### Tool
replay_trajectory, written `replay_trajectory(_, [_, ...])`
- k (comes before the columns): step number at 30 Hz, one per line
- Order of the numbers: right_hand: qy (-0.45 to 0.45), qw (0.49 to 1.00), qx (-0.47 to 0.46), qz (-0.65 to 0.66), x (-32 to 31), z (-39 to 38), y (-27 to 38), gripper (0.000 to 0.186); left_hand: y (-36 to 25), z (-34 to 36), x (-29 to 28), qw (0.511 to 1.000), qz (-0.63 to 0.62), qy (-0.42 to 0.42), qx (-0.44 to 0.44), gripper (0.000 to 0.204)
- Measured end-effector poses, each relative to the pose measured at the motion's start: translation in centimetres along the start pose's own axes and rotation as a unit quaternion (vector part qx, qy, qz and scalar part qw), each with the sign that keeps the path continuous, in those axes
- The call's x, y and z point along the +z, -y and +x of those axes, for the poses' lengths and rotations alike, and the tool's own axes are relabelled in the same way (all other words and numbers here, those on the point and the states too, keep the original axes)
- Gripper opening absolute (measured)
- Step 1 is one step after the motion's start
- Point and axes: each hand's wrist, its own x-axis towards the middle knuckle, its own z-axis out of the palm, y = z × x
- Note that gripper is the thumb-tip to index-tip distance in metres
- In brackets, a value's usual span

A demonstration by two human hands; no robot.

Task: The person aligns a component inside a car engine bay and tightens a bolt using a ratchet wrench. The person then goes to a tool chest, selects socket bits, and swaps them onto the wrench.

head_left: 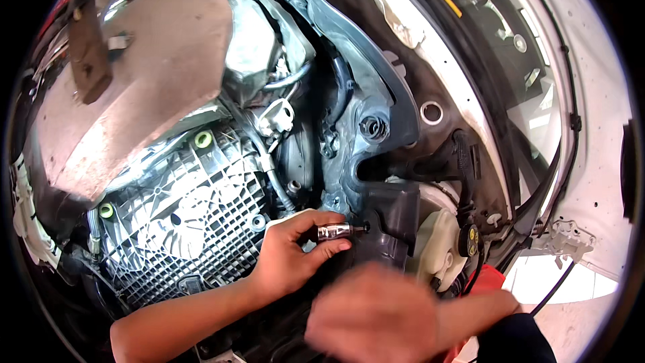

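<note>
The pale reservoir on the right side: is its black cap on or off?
On: the black cap sits against the pale reservoir, and no open mouth shows. Its tightness I cannot tell.

The right hand (373, 312) is blurred, and whether it grips anything is unclear.

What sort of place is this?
Probably a vehicle repair workshop, seen over an open engine bay. The signs are a pale plastic fluid reservoir with a black cap, and what looks like a shiny metal socket held in the left hand.
</note>
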Motion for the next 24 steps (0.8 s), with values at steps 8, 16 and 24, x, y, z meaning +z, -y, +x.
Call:
replay_trajectory(8, [0.436,0.890,0.103,-0.088,-4.6,6.3,-7.1,0.014,0.0,0.4,0.3,0.938,-0.273,0.092,-0.194,0.014])
replay_trajectory(16, [0.565,0.810,0.145,-0.057,-3.6,10.0,-9.2,0.009,1.0,1.4,-2.3,0.864,-0.383,0.203,-0.255,0.025])
replay_trajectory(24, [0.562,0.800,0.207,-0.033,-3.8,9.8,-9.3,0.023,2.1,1.7,-3.7,0.825,-0.456,0.197,-0.269,0.026])
